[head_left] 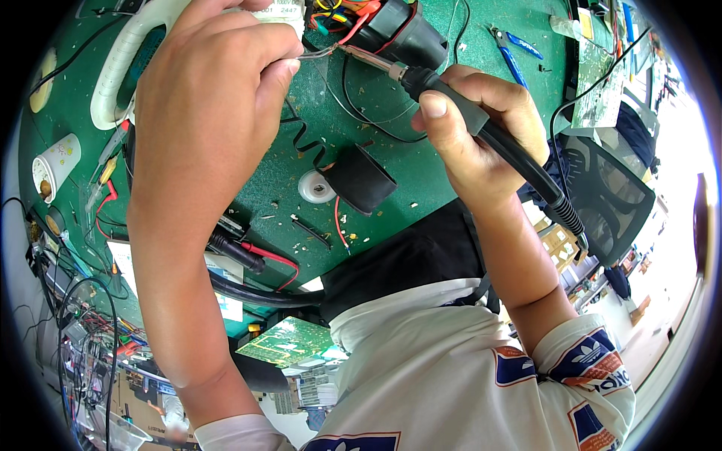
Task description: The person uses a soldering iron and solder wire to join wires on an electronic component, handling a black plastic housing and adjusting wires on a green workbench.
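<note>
My right hand (492,124) is wrapped round a soldering iron (459,101) with a black grip and cord. Its metal tip points left and meets the end of a red wire (352,31) at the top middle. From the other side, my left hand (207,90) pinches what look like thin metal tweezers (320,52), their point at the same spot. The red wire runs into a black plastic housing (410,37) holding several coloured wires. Behind my left fingers is a pale printed label (284,16), partly hidden.
On the green mat lie a black cup-shaped part (361,179), a white spool (316,186) and scraps. Blue-handled pliers (515,56) rest at the upper right. A paper cup (56,167) and a white ring-shaped handle (113,83) stand left. A mesh chair (609,195) is at right.
</note>
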`<state>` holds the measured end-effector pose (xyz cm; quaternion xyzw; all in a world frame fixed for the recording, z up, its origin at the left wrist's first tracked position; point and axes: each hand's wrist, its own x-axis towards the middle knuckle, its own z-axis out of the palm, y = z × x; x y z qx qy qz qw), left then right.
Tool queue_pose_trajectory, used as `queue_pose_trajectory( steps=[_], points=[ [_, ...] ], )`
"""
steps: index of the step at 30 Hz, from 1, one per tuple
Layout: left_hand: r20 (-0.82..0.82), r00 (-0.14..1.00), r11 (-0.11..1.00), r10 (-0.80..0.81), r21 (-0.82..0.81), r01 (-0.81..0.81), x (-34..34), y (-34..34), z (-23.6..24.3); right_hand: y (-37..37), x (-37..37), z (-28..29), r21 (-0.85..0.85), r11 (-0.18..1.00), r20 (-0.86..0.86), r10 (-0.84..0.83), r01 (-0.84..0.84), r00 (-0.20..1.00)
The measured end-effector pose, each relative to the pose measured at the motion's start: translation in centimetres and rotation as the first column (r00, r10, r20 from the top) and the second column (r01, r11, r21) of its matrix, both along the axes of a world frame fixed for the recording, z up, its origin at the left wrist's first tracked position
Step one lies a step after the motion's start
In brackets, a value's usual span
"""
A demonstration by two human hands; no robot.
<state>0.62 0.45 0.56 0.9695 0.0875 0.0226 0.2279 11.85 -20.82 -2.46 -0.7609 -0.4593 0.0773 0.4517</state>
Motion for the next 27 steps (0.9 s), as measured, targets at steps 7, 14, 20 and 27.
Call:
queue_pose_trajectory(
  steps=[7, 14, 20, 27],
  points=[
    [-0.023, 0.998, 0.995, 0.057, -0.080, -0.058, 0.0, -0.2, 0.0, -0.1, -0.3, -0.4, 0.034, 0.999, -0.028, 0.032, -0.031, 0.999],
    [0.014, 1.000, 0.999, 0.004, -0.037, -0.003, 0.0, 0.1, -0.2, -0.4, -0.8, -0.7, 0.036, 0.999, -0.089, -0.008, 0.011, 0.996],
    [-0.012, 0.998, 0.996, 0.055, -0.072, -0.056, -0.1, -0.2, 0.0, -0.6, -1.1, -1.0, 0.038, 0.999, -0.135, 0.007, -0.002, 0.991],
    [0.005, 1.000, 0.999, 0.025, -0.049, -0.024, 0.0, -0.1, -0.1, -0.4, -2.2, -1.8, 0.105, 0.979, -0.201, -0.149, 0.172, 0.968]
  ],
)
